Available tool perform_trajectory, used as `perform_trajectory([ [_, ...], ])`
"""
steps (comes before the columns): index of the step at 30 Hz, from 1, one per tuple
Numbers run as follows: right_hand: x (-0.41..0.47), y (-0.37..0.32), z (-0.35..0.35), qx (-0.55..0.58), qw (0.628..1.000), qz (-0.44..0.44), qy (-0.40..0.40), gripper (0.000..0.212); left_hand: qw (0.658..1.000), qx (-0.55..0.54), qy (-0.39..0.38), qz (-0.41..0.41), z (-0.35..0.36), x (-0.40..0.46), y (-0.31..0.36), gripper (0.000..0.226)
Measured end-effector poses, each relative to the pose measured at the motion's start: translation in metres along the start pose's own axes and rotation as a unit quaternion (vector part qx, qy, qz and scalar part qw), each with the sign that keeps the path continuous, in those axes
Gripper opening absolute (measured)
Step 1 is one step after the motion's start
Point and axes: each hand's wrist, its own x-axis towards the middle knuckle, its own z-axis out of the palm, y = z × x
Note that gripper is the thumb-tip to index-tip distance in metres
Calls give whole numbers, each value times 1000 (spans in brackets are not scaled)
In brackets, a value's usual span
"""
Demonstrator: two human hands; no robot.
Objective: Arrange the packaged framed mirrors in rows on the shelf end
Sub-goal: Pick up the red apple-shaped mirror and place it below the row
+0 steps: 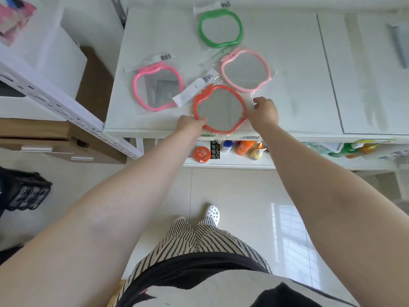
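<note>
Several apple-shaped mirrors in clear plastic bags lie on the white shelf top [298, 89]. The orange-framed mirror [219, 107] is nearest the front edge. My left hand [190, 124] pinches its lower left rim. My right hand [263, 111] grips its right side and the bag there. A bright pink mirror [158, 87] lies to the left. A pale pink mirror [244, 70] sits behind the orange one, and a green mirror [220, 27] lies farthest back.
Below the top, a lower shelf [230, 162] holds bottles, a round orange tin and a battery card. A white perforated rack [66, 111] and cardboard boxes [44, 138] stand to the left. A grey packaged item [400, 45] lies at far right. Tiled floor lies underfoot.
</note>
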Motion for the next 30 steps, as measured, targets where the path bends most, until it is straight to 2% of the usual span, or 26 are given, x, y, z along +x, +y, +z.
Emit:
perform_trajectory([
  [3, 0, 1, 2, 17, 999, 19, -21, 51, 1000, -11, -3, 5, 5, -6, 2, 31],
  [7, -14, 2, 6, 10, 1000, 6, -24, 27, 997, -76, 12, 11, 6, -9, 6, 23],
  [11, -32, 5, 2, 36, 999, 5, -1, 27, 995, -92, -1, 33, 0, -17, 10, 26],
  [16, -63, -1, -8, 139, 990, 26, 14, 33, 993, -100, -16, 54, -21, -29, 4, 25],
  [18, -78, -3, -8, 198, 979, 57, 5, 32, 992, -110, -24, 60, -32, -36, 0, 25],
  [21, -106, -4, -5, 275, 958, 82, 11, 10, 988, -119, -58, 74, -48, -46, -5, 25],
  [25, -149, 0, 1, 338, 931, 120, 59, 11, 980, -132, -108, 98, -62, -66, -9, 28],
  [30, -215, 23, 5, 427, 881, 169, 111, 10, 973, -96, -161, 131, -53, -88, -32, 26],
])
